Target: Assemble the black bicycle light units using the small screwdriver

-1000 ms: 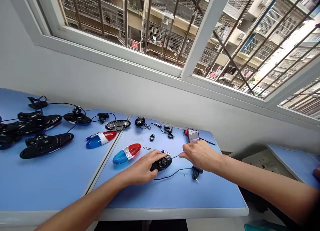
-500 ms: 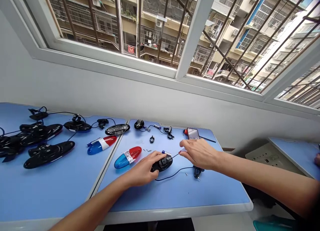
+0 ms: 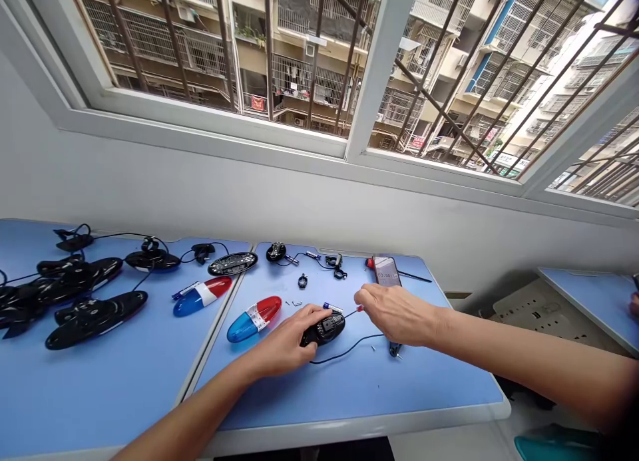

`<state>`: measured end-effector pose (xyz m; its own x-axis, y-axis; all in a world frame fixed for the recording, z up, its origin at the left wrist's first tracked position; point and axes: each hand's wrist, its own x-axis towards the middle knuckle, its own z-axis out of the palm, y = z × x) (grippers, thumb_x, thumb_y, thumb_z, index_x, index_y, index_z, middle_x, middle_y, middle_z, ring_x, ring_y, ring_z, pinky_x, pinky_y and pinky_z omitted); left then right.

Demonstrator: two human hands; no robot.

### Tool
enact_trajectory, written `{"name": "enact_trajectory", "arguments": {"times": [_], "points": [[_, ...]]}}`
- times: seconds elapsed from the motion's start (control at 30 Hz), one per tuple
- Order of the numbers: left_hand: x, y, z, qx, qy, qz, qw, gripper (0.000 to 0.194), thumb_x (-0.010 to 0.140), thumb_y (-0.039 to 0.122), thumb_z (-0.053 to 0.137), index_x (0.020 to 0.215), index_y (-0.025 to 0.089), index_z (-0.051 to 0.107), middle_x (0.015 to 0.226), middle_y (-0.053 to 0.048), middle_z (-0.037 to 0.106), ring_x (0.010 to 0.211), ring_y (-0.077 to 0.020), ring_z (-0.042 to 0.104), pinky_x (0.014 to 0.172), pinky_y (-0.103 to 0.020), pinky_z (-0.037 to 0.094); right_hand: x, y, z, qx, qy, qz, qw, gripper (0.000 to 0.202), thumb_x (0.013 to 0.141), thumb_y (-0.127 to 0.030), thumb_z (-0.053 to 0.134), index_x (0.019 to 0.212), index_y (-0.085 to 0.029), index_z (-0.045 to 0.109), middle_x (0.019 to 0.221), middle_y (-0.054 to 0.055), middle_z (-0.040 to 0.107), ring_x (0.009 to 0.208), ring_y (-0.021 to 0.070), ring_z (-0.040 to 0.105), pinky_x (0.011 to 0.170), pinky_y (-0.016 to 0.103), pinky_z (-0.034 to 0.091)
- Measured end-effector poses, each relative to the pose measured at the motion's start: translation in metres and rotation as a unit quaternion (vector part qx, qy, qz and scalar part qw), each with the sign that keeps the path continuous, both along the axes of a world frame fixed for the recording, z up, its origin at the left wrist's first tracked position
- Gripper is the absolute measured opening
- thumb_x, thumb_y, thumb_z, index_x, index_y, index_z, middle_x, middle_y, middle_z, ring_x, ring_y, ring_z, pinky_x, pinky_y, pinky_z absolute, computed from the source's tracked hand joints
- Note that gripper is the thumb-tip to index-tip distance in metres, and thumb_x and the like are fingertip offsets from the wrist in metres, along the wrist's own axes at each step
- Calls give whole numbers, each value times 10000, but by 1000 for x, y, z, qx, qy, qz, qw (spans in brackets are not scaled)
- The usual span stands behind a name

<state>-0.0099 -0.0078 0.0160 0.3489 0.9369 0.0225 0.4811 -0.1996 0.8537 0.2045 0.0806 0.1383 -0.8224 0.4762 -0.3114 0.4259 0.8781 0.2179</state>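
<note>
On the blue table, my left hand (image 3: 294, 338) is closed around the left part of a black oval housing (image 3: 327, 326), whose inner side faces up. My right hand (image 3: 394, 311) pinches a thin screwdriver (image 3: 358, 308) with a red end at the fingertips; its shaft reaches left to the housing. A battery (image 3: 332, 307) lies just behind the housing. From beneath the housing a black cable (image 3: 349, 350) curves right toward a small black part (image 3: 395, 349), partly hidden by my right hand. Small screws (image 3: 373, 348) lie near the cable.
A red and blue light cover (image 3: 254, 318) lies left of my left hand, another (image 3: 202, 296) farther left. Several black lamps (image 3: 97, 318) with cables fill the left table. A phone (image 3: 386, 270), a long red-handled screwdriver (image 3: 415, 276) and clamps (image 3: 302, 281) lie behind.
The view has tilted slightly upward. My right hand has shifted a little and its fingers are drawn closer together; more of the phone shows. My left hand stays on the housing.
</note>
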Motion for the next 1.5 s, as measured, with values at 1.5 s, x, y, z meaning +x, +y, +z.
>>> {"name": "enact_trajectory", "arguments": {"times": [1.5], "points": [[3,1,0,5,-17,-7,1000,718,722,54,464,1407,270,482,1404,-50,488,1302,-230,453,1125,-347,347,9,3,-13,-82,236,-150,957,236,971,-291,423,929,-214,642,760,8,660,695,150,583,629,250,352]]}}
